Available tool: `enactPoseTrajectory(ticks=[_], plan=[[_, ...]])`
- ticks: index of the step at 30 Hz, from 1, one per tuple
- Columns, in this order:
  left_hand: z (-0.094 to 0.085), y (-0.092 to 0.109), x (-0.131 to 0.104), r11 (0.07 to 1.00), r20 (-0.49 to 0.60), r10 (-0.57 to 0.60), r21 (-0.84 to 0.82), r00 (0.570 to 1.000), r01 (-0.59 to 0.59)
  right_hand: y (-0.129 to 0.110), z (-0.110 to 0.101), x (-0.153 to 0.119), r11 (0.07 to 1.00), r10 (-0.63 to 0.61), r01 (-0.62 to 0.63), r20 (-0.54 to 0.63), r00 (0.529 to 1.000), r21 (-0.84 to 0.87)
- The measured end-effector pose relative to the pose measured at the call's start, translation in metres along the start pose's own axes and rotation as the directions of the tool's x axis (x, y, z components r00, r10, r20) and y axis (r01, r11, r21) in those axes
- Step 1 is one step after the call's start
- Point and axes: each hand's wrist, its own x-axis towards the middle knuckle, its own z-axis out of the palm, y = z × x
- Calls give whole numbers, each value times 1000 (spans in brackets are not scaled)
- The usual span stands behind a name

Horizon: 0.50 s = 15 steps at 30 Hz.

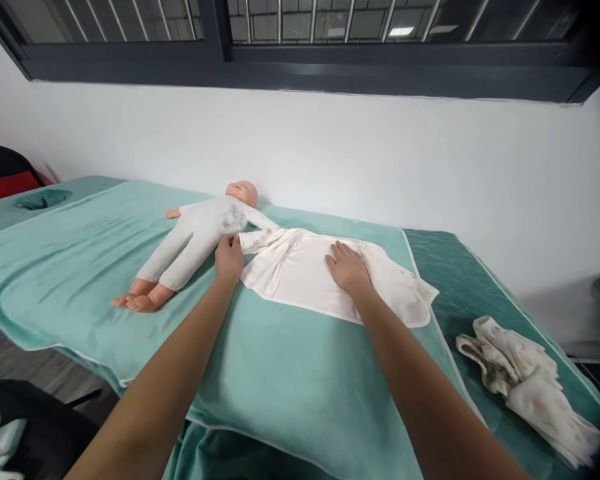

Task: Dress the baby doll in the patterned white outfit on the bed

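The right hand [349,267] is hiding the patch of white baby shirt [305,270] under its palm, and the left hand [229,257] is concealing its own fingertips and the sleeve's cuff. The shirt's sleeve is covering the far hand of the baby doll [207,227], while the shirt's small prints are staying too tiny to read. Folds are masking the shape of the crumpled printed cloth [535,390]. The bottom edge is cutting off both forearms, and the top edge is cropping the barred window [300,53]. The left edge is trimming a black-and-red object [7,177] and a black item [40,427], neither identifiable.
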Motion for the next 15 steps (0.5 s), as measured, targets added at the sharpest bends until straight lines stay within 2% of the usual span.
enactPoseTrajectory(ticks=[3,5,7,9,11,13,15], plan=[[-3,4,-7,997,-70,44,-54,997,-48,0,0,0,1000,6,-6,-1,1000,3],[-7,8,-15,986,-132,157,-32,979,-163,0,0,0,1000,10,-10,-2,1000,5],[-9,12,-22,953,-150,303,42,941,-300,0,1,1,1000,9,-9,-4,1000,5],[-10,15,-27,919,-57,387,101,920,-380,1,1,1,1000,7,-7,-6,1000,3],[-9,16,-31,903,108,397,135,912,-409,1,2,1,1000,8,-8,-8,1000,3],[-6,17,-31,875,264,395,183,880,-448,1,2,1,1000,8,-8,-10,1000,4],[-3,18,-31,835,361,398,238,843,-496,0,2,1,1000,7,-7,-12,1000,5]])
